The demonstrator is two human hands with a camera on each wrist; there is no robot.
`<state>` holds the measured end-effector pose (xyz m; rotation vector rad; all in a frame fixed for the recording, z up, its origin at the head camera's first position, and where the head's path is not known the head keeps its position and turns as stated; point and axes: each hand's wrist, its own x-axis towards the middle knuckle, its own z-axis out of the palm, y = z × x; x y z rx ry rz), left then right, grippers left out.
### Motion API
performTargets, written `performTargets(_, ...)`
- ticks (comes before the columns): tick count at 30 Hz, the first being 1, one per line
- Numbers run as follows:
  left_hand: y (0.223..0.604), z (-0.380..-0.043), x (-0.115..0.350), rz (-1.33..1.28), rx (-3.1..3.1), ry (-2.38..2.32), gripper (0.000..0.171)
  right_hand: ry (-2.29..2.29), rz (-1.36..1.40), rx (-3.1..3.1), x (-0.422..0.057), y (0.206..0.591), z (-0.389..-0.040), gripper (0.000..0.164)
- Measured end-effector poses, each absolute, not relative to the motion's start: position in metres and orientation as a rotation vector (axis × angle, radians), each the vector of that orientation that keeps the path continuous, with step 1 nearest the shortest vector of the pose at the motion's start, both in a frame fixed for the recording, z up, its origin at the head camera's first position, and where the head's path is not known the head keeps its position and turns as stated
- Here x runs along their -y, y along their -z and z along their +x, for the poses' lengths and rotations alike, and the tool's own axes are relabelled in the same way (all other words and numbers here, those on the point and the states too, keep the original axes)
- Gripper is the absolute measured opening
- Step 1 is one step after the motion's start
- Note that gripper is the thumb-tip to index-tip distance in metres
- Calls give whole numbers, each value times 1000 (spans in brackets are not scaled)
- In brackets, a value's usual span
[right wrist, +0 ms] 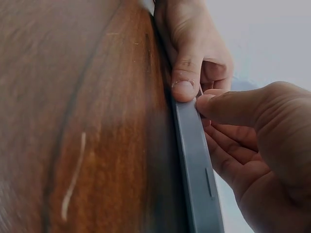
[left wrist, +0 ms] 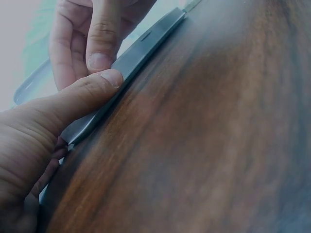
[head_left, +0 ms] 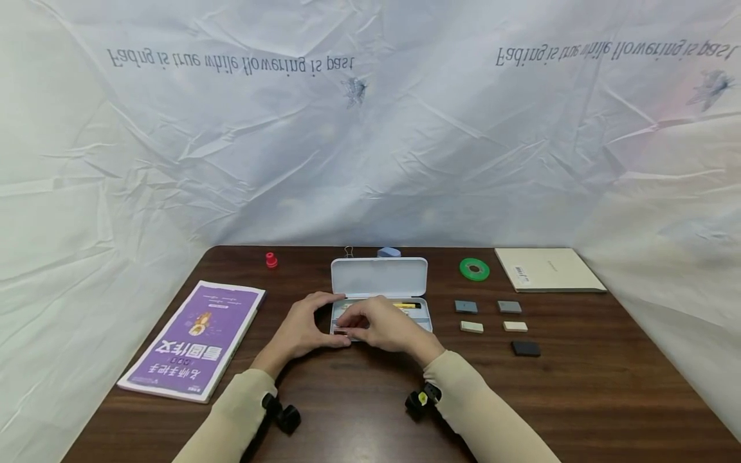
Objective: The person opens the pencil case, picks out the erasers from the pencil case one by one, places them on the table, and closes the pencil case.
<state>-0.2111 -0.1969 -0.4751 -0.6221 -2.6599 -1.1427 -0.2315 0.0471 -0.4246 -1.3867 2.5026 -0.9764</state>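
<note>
A pale metal pencil case point(head_left: 379, 276) stands with its lid raised at mid-table. My left hand point(head_left: 302, 326) holds its left end, the thumb on the front rim and the fingers round the far side. Over the case's left part, my right hand point(head_left: 383, 325) has thumb and fingers curled together at the left front corner. At those fingertips a small thin pale thing point(right wrist: 200, 90) shows as an edge; its kind is hidden. A yellow pen with a black end point(head_left: 407, 305) lies inside the case, partly behind the right hand.
A purple book point(head_left: 199, 341) lies at left, near a red cap-like piece point(head_left: 271, 260). Behind the lid are a binder clip point(head_left: 348, 251) and a blue object point(head_left: 388, 252). Right of the case lie a green disc point(head_left: 474, 269), a cream notebook point(head_left: 550, 270) and several small blocks point(head_left: 525, 348).
</note>
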Motion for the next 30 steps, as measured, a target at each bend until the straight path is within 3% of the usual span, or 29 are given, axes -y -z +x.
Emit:
performTargets(18, 474, -211, 196, -616, 2659, 1146, 96, 1126, -1349, -2607, -61, 407, -232, 26)
performTargets(30, 475, -212, 196, -592, 2675, 1152, 94, 1211, -1365, -2774, -109, 374, -230, 30)
